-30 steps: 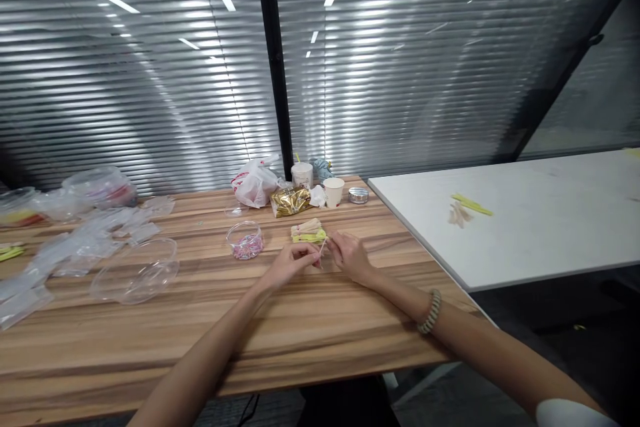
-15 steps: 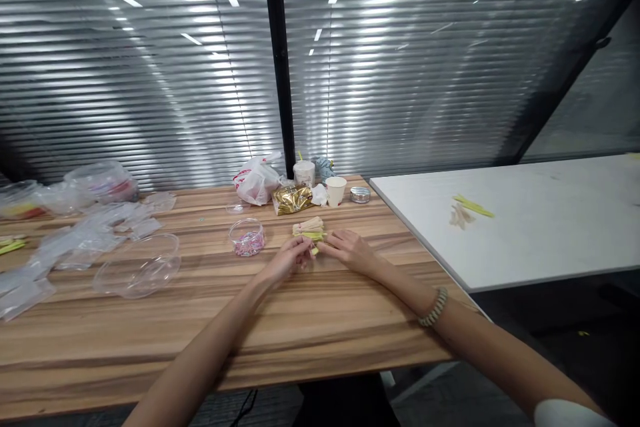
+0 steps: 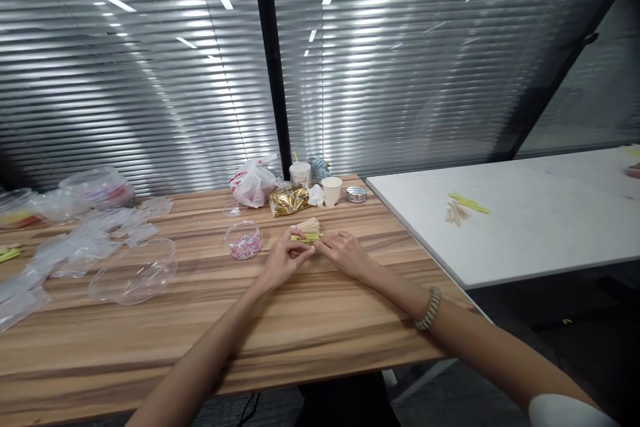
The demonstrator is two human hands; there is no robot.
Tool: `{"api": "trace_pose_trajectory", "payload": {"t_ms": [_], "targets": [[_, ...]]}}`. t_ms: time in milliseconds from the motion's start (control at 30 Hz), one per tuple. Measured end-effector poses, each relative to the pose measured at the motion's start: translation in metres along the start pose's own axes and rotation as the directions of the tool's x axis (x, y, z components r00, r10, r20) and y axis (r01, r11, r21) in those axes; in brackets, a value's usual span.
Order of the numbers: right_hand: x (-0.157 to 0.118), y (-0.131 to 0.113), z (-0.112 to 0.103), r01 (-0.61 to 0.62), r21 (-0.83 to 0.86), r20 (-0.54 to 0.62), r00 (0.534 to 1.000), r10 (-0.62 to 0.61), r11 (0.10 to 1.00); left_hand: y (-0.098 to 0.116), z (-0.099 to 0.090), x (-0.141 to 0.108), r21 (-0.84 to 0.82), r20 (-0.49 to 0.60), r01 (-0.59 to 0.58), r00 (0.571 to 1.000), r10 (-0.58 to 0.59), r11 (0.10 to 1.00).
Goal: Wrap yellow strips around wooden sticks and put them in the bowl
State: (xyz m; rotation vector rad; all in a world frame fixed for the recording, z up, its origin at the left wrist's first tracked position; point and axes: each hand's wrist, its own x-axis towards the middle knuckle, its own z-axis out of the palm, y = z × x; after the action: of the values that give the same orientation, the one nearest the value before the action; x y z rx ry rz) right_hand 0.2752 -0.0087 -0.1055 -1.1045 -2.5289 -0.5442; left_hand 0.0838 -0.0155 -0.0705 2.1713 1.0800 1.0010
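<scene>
The left hand and right hand nearly meet, fingers curled; I cannot tell if they pinch anything; wooden sticks and green strips remain piled just beyond.

Yellow-green strips, brown-striped wooden tabletop

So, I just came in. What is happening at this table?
A person's bare left hand and right hand meet over a striped wooden table, just in front of a small pile of pale wooden sticks and yellow-green strips. A clear round bowl of pink beads stands beside it. I cannot tell if either hand holds something.
</scene>
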Motion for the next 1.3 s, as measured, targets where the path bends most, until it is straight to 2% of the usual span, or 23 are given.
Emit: {"api": "trace_pose_trajectory", "payload": {"t_ms": [200,367,467,600,700,800,933,1033,1167,1300], "targets": [[0.002,-0.001,-0.004,-0.05,0.01,0.027,0.998,0.049,0.999,-0.004,0.0,0.001,-0.004,0.018,0.024,1.0,-0.024,1.0],[0.0,0.001,0.003,-0.096,0.074,0.009,0.995,0.095,0.993,-0.005,0.007,-0.004,0.158,0.098,-0.201,0.977,0.187,0.967],[-0.001,0.002,0.008,-0.12,0.117,-0.042,0.991,0.126,0.986,-0.004,0.007,-0.005,0.209,0.002,-0.226,0.973,0.231,0.951],[-0.001,0.002,0.009,-0.068,0.125,-0.114,0.99,0.082,0.99,-0.001,0.003,-0.004,0.133,-0.177,-0.108,0.976,0.131,0.985],[-0.001,0.0,0.008,-0.022,0.107,-0.157,0.987,0.039,0.994,-0.002,0.002,-0.002,0.015,-0.165,-0.038,0.986,0.04,0.999],[0.0,0.0,0.007,-0.03,0.115,-0.192,0.98,0.052,0.993,-0.007,0.004,0.001,-0.086,-0.151,0.043,0.987,-0.056,0.995],[0.0,0.003,0.009,-0.037,0.155,-0.215,0.974,0.07,0.987,-0.02,0.004,0.006,-0.356,-0.142,0.231,0.944,-0.297,0.906],[-0.001,0.006,0.013,-0.002,0.197,-0.25,0.967,0.052,0.98,-0.028,0.002,0.008,-0.506,-0.108,0.303,0.906,-0.408,0.808],[0.0,0.009,0.018,0.039,0.297,-0.302,0.952,0.055,0.954,-0.03,-0.001,0.009,-0.587,-0.079,0.322,0.891,-0.448,0.743],[0.004,0.008,0.019,-0.035,0.477,-0.307,0.929,0.204,0.878,-0.028,-0.001,0.009,-0.569,-0.02,0.328,0.912,-0.411,0.754]]}}
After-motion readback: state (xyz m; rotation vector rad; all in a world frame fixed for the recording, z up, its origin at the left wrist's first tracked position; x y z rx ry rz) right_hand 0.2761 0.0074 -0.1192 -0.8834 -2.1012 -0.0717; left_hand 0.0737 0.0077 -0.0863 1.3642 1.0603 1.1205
